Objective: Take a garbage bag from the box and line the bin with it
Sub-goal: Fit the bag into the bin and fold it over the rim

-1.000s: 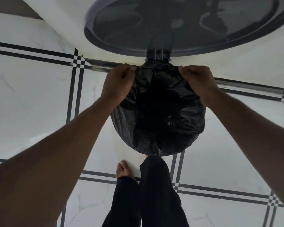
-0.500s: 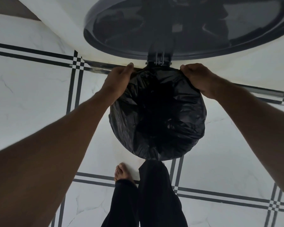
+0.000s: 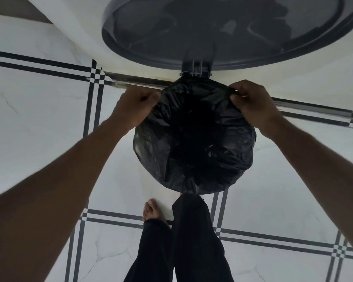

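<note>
While the lid (image 3: 228,27) stands open, tipped back on its hinge (image 3: 195,68) at the far side, the black bag (image 3: 194,137) sits in the bin, its film folded out over the round rim so that the bin's own wall is hidden under it. The bag's middle sinks into a dark hollow and its plastic is creased all round. The left hand (image 3: 135,106) is at the far left of the rim, fingers curled into a loose fist against the bag's edge; whether they actually nip the film there I cannot tell. The right hand (image 3: 251,102) is at the far right of the rim, thumb and fingers pressed together and pinching a small fold of the film, pulled outward from the rim. Both forearms reach in from the near corners. Below the bin, 1 bare foot (image 3: 153,210) rests on the floor (image 3: 39,129), which is white tile crossed by paired dark lines, and 2 dark trouser legs (image 3: 194,241) show, the right one reaching up to the bin's near edge.
</note>
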A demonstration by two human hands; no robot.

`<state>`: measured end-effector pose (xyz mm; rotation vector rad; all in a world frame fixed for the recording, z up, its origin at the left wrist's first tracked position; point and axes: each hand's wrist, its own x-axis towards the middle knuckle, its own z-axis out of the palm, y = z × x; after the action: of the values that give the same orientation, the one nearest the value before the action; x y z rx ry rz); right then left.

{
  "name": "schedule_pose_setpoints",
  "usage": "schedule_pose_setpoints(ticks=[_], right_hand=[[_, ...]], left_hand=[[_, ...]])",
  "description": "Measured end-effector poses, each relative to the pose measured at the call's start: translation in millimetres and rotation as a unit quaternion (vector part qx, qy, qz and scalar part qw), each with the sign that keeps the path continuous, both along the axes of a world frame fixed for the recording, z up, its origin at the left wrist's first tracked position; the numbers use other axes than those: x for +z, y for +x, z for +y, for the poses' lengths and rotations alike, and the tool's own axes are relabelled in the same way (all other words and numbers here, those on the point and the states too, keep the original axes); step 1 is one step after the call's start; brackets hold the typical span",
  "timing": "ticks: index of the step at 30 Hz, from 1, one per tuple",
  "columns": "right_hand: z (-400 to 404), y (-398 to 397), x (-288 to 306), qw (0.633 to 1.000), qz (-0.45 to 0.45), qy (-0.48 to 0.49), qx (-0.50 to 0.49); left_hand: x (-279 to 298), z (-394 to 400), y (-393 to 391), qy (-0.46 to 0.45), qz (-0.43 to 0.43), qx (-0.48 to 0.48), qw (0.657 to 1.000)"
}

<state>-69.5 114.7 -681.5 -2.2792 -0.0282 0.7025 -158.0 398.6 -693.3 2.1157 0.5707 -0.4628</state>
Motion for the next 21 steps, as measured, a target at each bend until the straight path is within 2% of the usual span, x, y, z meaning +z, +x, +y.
schedule_pose_setpoints(ticks=[2, 4, 6, 9, 11, 14, 16, 18, 21], right_hand=[[0, 3, -2, 0.999, 0.003, -0.026, 0.031], [2, 8, -3, 0.998, 0.019, -0.041, 0.049], [5, 12, -4, 0.996, 0.046, -0.048, 0.059], [4, 18, -5, 0.995, 0.090, -0.038, 0.034], [4, 19, -2, 0.994, 0.103, -0.031, 0.025], [2, 13, 5, 0.996, 0.089, 0.006, -0.007], [-3, 4, 12, 0.996, 0.066, 0.031, -0.047], [-13, -9, 15, 0.990, 0.050, 0.056, -0.118], [-31, -35, 14, 0.976, 0.053, 0.057, -0.203]], left_hand=[[0, -1, 0, -0.020, 0.006, 0.003, 1.000], [0, -2, 6, -0.073, 0.013, 0.066, 0.995], [0, -1, 13, -0.108, 0.059, 0.107, 0.987], [3, 0, 15, -0.158, 0.133, 0.140, 0.968], [5, 1, 12, -0.172, 0.139, 0.152, 0.963], [3, 3, 1, -0.088, 0.058, 0.163, 0.981], [9, 1, -15, -0.005, -0.004, 0.203, 0.979], [18, -6, -36, 0.076, -0.023, 0.208, 0.975], [28, -20, -68, 0.076, -0.007, 0.184, 0.980]])
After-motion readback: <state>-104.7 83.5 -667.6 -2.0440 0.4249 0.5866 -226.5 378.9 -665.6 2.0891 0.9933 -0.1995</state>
